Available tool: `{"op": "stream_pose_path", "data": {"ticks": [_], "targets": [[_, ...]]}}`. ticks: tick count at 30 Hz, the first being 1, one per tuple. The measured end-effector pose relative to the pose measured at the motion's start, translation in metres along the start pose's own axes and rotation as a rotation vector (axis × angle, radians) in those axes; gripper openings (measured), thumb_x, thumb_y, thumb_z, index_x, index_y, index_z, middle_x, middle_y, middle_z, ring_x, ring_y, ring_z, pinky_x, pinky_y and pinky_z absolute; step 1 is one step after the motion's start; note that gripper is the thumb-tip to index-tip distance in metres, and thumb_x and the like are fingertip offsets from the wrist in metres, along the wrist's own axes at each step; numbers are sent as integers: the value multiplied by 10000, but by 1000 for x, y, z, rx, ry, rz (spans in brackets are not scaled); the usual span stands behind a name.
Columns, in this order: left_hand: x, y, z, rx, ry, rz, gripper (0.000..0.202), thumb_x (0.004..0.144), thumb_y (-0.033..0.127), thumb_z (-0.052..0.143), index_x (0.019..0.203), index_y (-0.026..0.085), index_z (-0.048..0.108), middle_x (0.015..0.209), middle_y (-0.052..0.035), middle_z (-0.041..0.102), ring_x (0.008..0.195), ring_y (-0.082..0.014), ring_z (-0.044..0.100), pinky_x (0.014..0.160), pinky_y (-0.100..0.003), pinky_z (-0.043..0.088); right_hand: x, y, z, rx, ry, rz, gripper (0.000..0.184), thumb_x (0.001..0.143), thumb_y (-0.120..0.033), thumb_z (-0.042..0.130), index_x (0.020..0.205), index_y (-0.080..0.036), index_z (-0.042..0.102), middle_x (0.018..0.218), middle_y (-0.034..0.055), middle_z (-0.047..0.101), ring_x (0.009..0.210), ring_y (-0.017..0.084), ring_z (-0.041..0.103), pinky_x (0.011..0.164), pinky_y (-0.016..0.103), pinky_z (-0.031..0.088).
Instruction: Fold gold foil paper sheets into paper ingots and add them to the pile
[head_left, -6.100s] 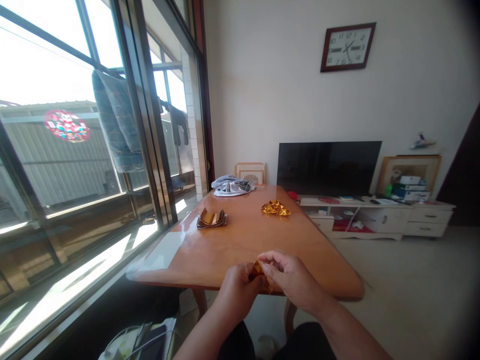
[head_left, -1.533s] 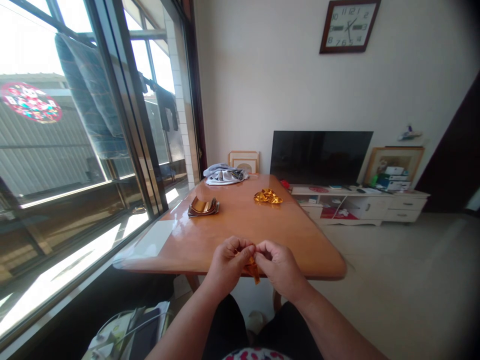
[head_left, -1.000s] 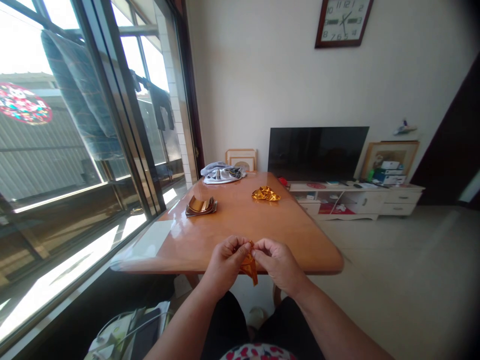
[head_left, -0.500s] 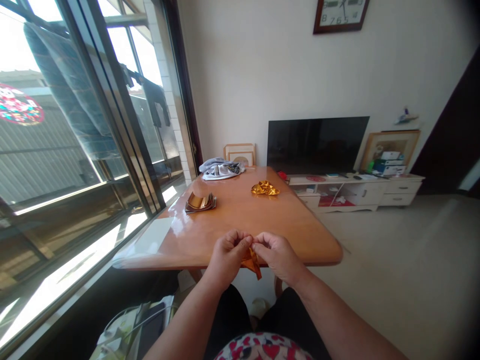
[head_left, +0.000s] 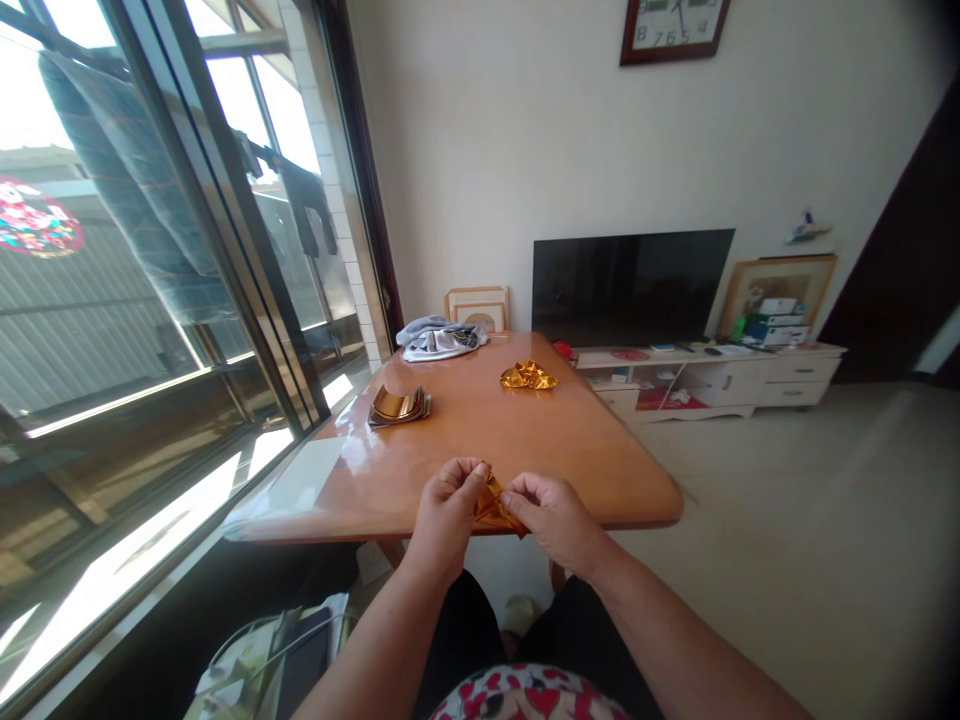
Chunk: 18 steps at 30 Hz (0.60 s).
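Observation:
A sheet of shiny gold foil paper (head_left: 493, 508), partly folded, is held between both hands over the near edge of the brown table (head_left: 450, 450). My left hand (head_left: 451, 505) pinches its upper left part between thumb and fingers. On the right side of the paper, my right hand (head_left: 551, 510) is closed in a pinch. Farther back on the tabletop sits a small heap of folded gold foil pieces (head_left: 529, 376). To the left lies a stack of curled gold foil sheets (head_left: 399, 406).
Grey-white cloth (head_left: 441, 338) lies at the table's far end. A pale sheet (head_left: 296, 475) covers the near left corner. Window frames (head_left: 262, 220) run along the left. Beyond the table stand a television (head_left: 634, 288) and a low white cabinet (head_left: 795, 380). Cables and a phone-like device (head_left: 304, 660) are at lower left.
My hands have moved slightly apart, the right one lower and the left a little leftward. More of the gold foil paper shows between them, and its hanging end has shifted up.

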<state>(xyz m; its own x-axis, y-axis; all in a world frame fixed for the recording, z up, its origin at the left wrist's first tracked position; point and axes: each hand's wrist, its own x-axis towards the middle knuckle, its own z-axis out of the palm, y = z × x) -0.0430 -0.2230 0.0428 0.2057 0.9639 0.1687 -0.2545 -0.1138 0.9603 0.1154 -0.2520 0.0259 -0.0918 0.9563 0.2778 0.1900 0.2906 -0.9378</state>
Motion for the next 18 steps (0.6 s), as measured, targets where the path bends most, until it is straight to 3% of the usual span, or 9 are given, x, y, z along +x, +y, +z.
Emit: {"op": "stream_pose_path", "data": {"ticks": [11, 18], "targets": [[-4, 8, 2, 5, -64, -31, 307, 798, 421, 740, 780, 163, 575, 669, 36, 526, 592, -83, 459, 558, -198, 375, 0, -2, -1, -6, 9, 12, 261, 888, -371, 592, 716, -177, 562, 627, -30, 531, 592, 114, 474, 536, 225, 388], [0, -5, -4, -30, -35, -29, 274, 809, 390, 735, 793, 162, 584, 643, 35, 524, 561, -79, 443, 525, -199, 328, 2, -2, 1, -28, 18, 5, 205, 871, -318, 589, 720, -181, 567, 611, -47, 515, 578, 105, 462, 540, 217, 374]]}}
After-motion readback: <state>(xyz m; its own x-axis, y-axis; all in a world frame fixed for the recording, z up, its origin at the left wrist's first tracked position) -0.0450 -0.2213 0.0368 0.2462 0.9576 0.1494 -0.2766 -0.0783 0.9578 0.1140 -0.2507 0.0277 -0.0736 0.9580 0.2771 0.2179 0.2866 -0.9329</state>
